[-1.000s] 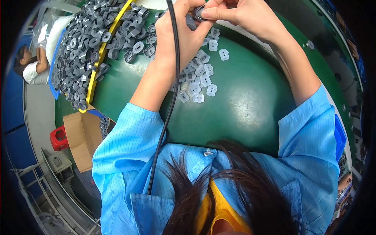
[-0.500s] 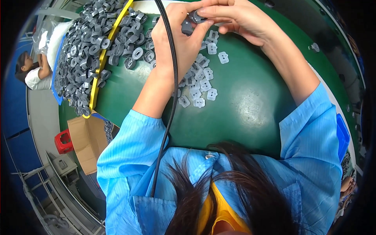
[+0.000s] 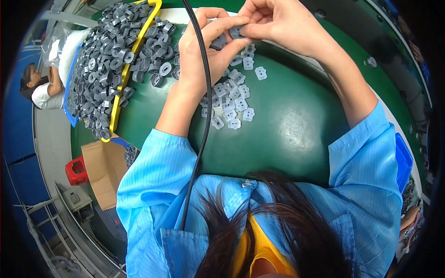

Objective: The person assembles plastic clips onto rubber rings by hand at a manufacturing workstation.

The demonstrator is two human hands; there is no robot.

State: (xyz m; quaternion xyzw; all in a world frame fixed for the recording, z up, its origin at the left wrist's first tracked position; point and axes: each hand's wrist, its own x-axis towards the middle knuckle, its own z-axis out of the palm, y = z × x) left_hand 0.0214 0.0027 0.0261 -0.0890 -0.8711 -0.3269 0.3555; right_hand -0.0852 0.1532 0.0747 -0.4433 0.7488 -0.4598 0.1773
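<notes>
My left hand (image 3: 215, 60) and my right hand (image 3: 289, 30) meet at the far edge of the green table. Between their fingertips is a small dark grey round plastic part (image 3: 235, 32), its face partly covered by my fingers. A second grey part (image 3: 218, 42) sits inside the curled fingers of my left hand. My right thumb and fingers pinch the round part from the right. Below my hands lies a loose group of small translucent plastic plates (image 3: 241, 104), each with little holes. Loose grey ring-shaped parts (image 3: 165, 69) lie left of my left hand.
A yellow-rimmed tray (image 3: 121, 83) heaped with grey parts stands at the left. A black cable (image 3: 205, 99) hangs in front of my left forearm. Lower left are an open cardboard box (image 3: 99, 173) and a red stool (image 3: 76, 171). Another person (image 3: 44, 88) sits far left.
My right hand has shifted slightly, its fingers more curled over the round part. Both hands stay together at the same spot. The view has moved a little.
</notes>
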